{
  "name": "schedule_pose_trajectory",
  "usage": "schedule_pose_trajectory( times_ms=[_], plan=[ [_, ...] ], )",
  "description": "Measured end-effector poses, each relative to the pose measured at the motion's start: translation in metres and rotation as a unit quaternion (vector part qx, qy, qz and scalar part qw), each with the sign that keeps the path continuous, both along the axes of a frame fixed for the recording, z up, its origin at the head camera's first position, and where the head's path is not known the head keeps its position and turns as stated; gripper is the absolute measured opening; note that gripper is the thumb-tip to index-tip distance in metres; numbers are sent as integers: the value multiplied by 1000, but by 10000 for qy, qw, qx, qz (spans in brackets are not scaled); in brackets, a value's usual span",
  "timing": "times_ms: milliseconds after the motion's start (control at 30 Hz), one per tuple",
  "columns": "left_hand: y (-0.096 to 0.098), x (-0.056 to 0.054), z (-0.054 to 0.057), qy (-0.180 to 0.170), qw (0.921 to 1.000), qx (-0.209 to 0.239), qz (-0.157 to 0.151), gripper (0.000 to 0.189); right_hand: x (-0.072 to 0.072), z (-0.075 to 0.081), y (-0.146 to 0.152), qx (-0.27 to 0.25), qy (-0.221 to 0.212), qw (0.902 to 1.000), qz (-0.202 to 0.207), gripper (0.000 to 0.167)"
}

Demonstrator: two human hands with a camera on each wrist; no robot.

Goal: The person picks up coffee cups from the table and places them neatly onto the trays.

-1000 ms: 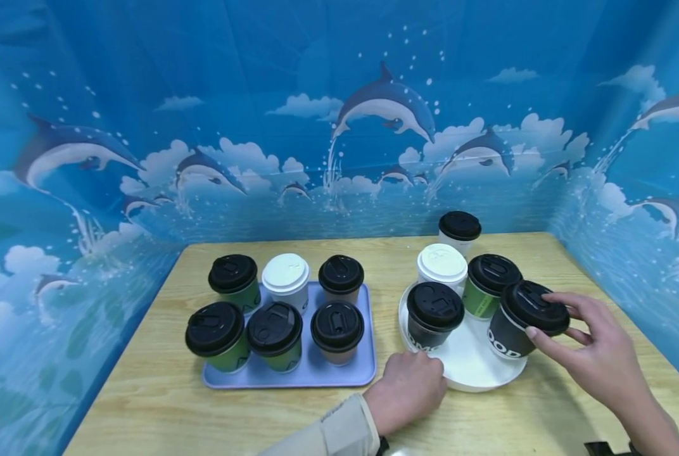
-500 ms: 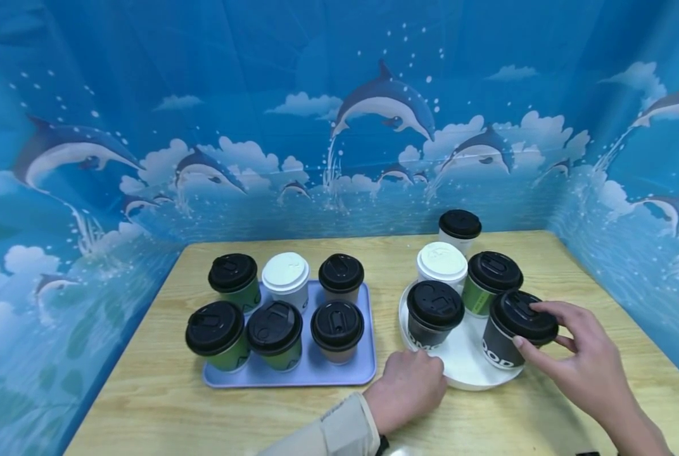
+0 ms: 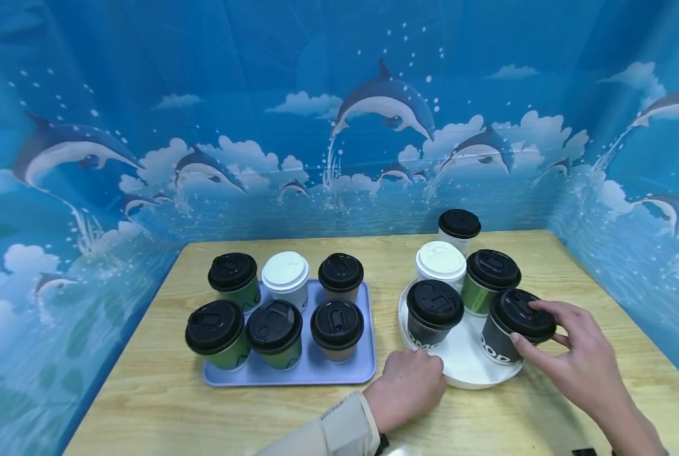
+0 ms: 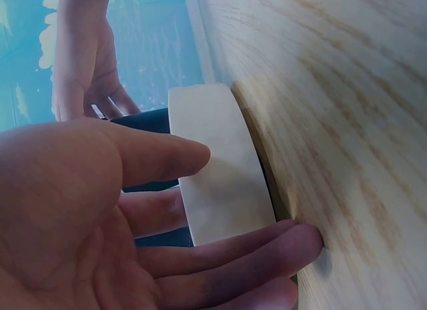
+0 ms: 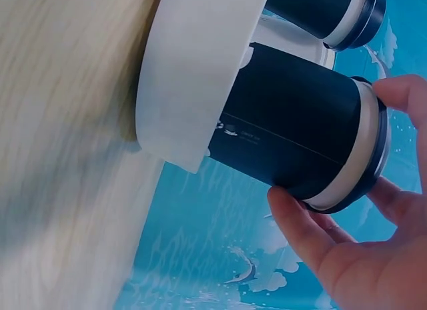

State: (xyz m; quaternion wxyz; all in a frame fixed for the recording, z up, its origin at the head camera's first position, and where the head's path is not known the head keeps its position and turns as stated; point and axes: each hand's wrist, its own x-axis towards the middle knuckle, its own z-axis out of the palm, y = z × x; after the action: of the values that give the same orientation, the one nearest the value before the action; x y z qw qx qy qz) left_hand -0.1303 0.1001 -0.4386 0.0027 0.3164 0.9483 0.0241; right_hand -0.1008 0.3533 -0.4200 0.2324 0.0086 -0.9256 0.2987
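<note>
My right hand [image 3: 579,358] grips a black paper coffee cup [image 3: 498,339] by its black lid, thumb at the near side and fingers over the top. This cup stands on the right part of a round white tray [image 3: 469,370]; the right wrist view shows its base at the tray's rim. My left hand [image 3: 410,383] holds the tray's front-left rim, with the thumb [image 4: 190,157] on the outer wall and one finger passing behind it. Also on the tray are another black cup [image 3: 431,313], a green cup [image 3: 479,294] and a white-lidded cup [image 3: 441,263].
Left of the tray, a lilac rectangular tray [image 3: 294,380] bears several lidded cups in two rows. A white cup with a black lid [image 3: 459,228] stands behind the round tray. A dolphin-print backdrop [image 3: 317,126] encloses the wooden table [image 3: 203,418].
My right hand has brought the black cup leftward and lower, from tilted to upright on the tray. The left hand keeps its place at the rim.
</note>
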Motion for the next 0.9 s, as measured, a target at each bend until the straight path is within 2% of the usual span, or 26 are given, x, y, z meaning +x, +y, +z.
schedule_pose_trajectory(
  times_ms=[300,433,633,767,900],
  plan=[
    [0,0,1,-50,9998,-155,-81,24,3,4,2,160,-365,9992,70,62],
    [0,-2,2,-118,9995,-263,-145,23,4,5,2,165,-382,9990,169,64],
    [-2,-1,6,-528,9986,12,75,25,7,9,3,92,-495,9981,349,67],
    [-4,-2,10,-579,9982,79,164,26,7,14,7,45,-692,9972,269,71],
    [-2,1,11,-505,9983,-142,269,26,5,25,14,44,-754,9971,112,69]
  ],
)
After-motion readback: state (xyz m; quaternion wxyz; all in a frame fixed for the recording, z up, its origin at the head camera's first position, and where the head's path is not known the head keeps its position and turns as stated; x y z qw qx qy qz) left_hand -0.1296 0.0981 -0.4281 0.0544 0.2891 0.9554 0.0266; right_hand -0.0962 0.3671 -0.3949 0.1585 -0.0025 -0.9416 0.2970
